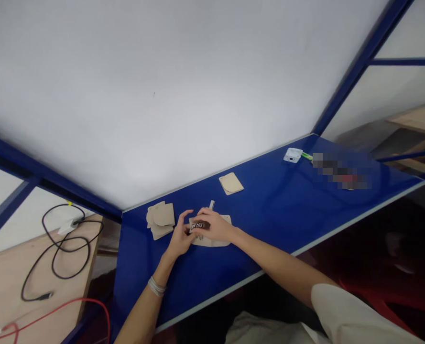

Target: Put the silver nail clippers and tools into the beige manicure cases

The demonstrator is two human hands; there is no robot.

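A small dark brown block (205,225) with a white-patterned face sits between my two hands, just above a beige flat piece (217,242). My right hand (216,226) is closed around the block from the right, thumb low and fingers over its top. From the left, my left hand (179,240) meets the block's near end with thumb and fingertips, its index finger raised and curved. The hands partly cover the beige piece, which lies flat on the blue table. Behind my right hand, a narrow silvery strip (212,204) pokes out.
Left of my hands lies a stack of beige pieces (164,216); another beige piece (231,183) is farther back. A white item (292,155) and a pixelated patch are at the far right of the blue table (269,200). A black cable (59,248) coils on a wooden surface.
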